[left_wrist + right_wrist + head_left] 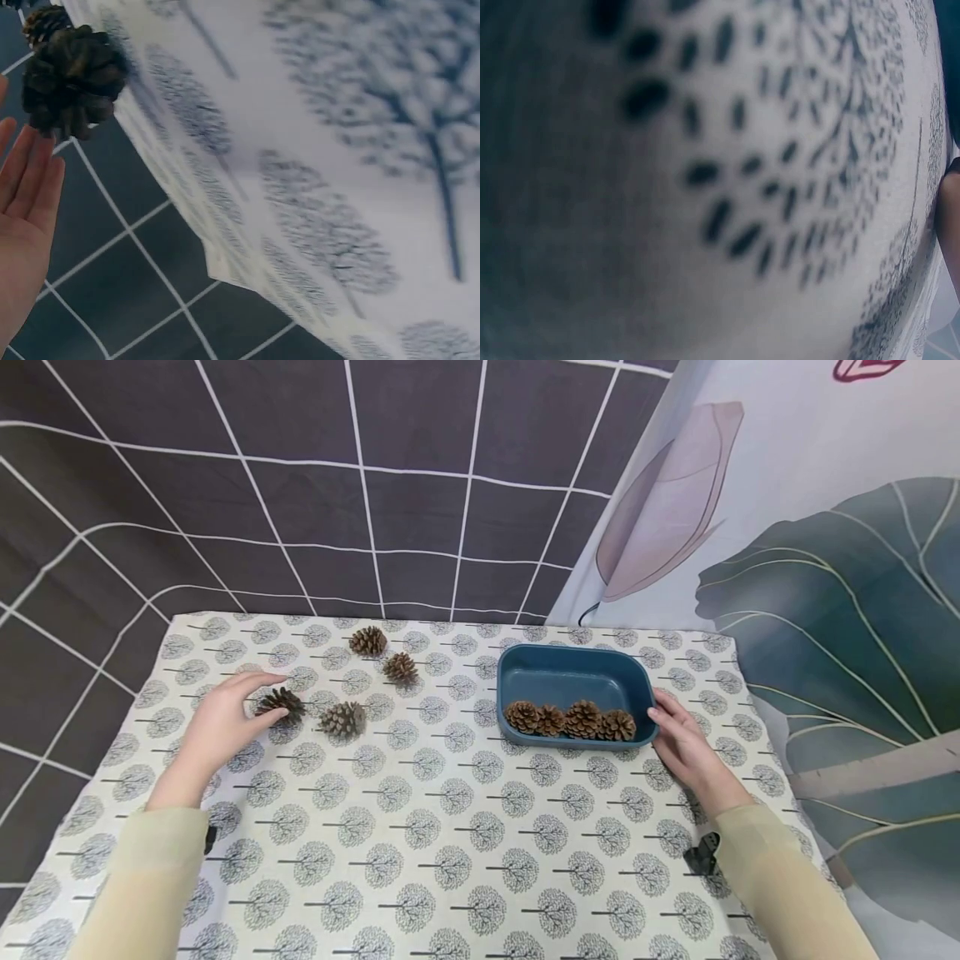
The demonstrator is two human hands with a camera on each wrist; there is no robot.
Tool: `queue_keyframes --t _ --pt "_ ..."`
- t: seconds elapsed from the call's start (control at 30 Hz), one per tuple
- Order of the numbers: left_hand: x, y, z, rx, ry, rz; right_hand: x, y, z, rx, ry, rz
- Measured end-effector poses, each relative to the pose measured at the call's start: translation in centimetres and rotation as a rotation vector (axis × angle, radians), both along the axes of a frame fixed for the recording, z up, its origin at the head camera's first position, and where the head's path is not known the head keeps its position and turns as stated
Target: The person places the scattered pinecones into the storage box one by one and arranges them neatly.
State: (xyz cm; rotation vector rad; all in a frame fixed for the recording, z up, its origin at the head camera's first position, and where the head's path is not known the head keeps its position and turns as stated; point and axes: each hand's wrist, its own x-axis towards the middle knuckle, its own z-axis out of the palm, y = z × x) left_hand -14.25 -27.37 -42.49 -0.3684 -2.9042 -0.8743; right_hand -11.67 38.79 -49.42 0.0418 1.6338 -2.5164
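My left hand is around a dark pine cone, thumb and fingers spread to either side of it. In the left wrist view the fingers look fairly straight beside the pine cone. A greyer pine cone lies just right of it. Farther back are two brown pine cones. My right hand holds the right end of a blue rectangular box, thumb at the rim. Several pine cones line the near side inside the box. The right wrist view shows mostly blurred cloth.
A white cloth printed with grey trees covers the table. Behind it hangs a dark curtain with white grid lines. A pale leaf-patterned curtain hangs at the right. A small black cable shows behind the box.
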Motion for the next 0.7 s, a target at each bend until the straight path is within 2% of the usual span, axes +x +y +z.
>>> queue_keyframes --t 0.3,0.7 --pt "0.7 -1.4 -0.8 0.018 -0.032 0.031 0.1 -0.1 0.0 0.03 -0.01 0.0" --pt "0.8 -2.5 -1.4 0.046 -0.174 0.03 0.0 -0.1 0.2 0.025 -0.02 0.0"
